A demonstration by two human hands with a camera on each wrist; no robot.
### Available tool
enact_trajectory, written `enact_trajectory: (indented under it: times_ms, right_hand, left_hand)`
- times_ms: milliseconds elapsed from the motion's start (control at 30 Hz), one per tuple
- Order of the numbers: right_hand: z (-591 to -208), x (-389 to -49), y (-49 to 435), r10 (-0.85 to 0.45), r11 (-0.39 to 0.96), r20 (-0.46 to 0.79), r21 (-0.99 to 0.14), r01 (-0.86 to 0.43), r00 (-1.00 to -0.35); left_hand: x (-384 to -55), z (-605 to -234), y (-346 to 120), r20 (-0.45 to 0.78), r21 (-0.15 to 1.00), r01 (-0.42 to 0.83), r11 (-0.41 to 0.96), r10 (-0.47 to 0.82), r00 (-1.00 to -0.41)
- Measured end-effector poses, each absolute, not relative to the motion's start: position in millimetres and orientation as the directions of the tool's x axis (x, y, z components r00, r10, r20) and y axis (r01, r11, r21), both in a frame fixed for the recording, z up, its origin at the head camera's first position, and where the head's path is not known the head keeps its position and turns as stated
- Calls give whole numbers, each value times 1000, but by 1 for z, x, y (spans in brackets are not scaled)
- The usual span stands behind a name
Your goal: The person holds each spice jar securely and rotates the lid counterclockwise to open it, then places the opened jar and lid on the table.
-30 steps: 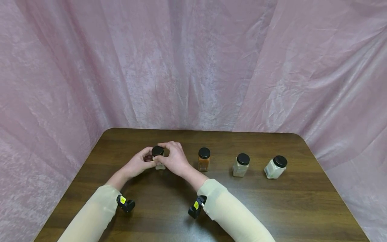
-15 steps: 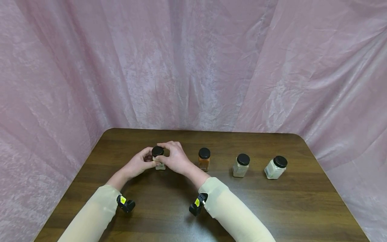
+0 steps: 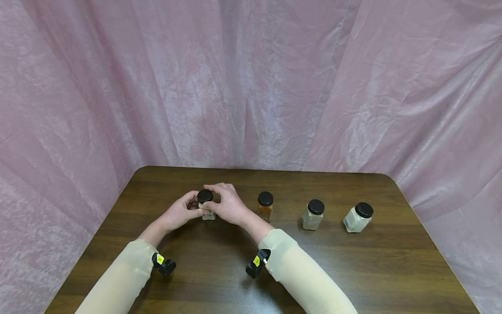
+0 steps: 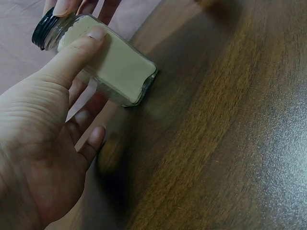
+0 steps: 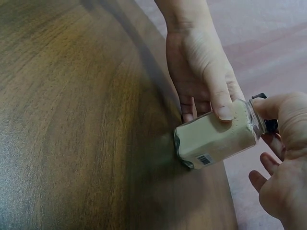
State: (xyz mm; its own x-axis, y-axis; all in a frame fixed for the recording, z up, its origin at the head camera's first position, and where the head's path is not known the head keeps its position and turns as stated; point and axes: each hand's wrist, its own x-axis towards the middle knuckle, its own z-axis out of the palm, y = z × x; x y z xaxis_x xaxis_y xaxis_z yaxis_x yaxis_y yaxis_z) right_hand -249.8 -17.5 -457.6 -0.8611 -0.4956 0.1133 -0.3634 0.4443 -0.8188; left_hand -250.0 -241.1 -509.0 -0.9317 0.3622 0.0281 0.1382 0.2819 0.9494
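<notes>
Between the earlier views and this moment little had changed; the pink curtain [image 3: 235,87] beyond the held jar and the wooden table [image 3: 204,279] around it looked the same; the largest shift was in the right sleeve [image 3: 306,274], which had edged a little farther to the right of the held jar, so that the wrist came to cover a bit of the orange jar [image 3: 265,213]; the left sleeve [image 3: 117,279] had stayed put, nearer side and left of the held jar.

The held jar [image 4: 120,67] had kept its place, upright, in the left part of the table; whether its base touched the wood I could not tell; the left hand [image 3: 178,213] held its glass body, thumb in front and fingers behind; the right hand [image 3: 227,205] pinched its black lid [image 3: 205,196] between thumb and fingers; the lid was on, so I judged the small wrist shift to be effort at the lid, with nothing yet parted.

Counted: one table; two sleeves; two hands; four jars, namely the held jar, the orange jar to its right, then a pale jar [image 3: 311,221] farther right and an end jar [image 3: 356,222] farthest; four black lids, one per jar; one barcode [image 5: 205,159] seen on the held jar.
</notes>
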Motion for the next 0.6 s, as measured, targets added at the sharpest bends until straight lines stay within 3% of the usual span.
enact_trajectory:
  times_ms: [600]
  right_hand:
    - [-458,-251,-14,-485,438,186,-794,-422,-854]
  left_hand:
    - [-251,-509,-242,34,948,148,283,373,-927]
